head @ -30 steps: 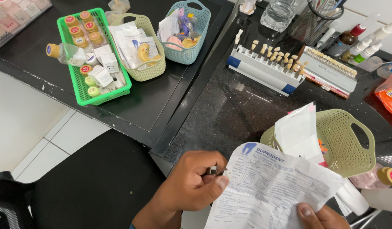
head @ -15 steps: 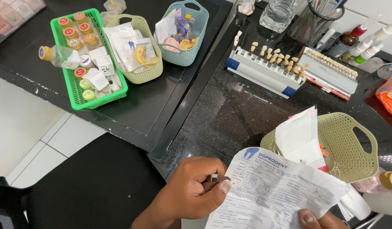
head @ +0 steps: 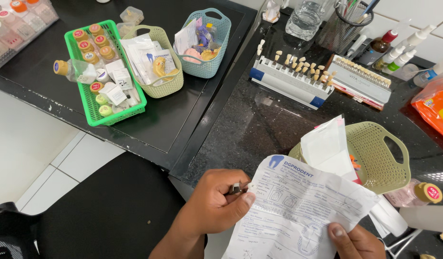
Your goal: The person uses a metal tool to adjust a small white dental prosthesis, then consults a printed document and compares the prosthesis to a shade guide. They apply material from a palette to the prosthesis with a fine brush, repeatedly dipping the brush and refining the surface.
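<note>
The left hand [head: 214,206] pinches the left edge of a printed paper form [head: 298,211] with thumb and closed fingers, over the near edge of the black counter [head: 260,124]. The right hand [head: 355,242] grips its bottom edge, thumb on top. An olive basket [head: 382,158] stands just behind the form.

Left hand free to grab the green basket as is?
Probably not. The left hand pinches the printed form and a small dark object, so it is occupied. The path over the black counter to the green basket looks unobstructed, though.
</note>
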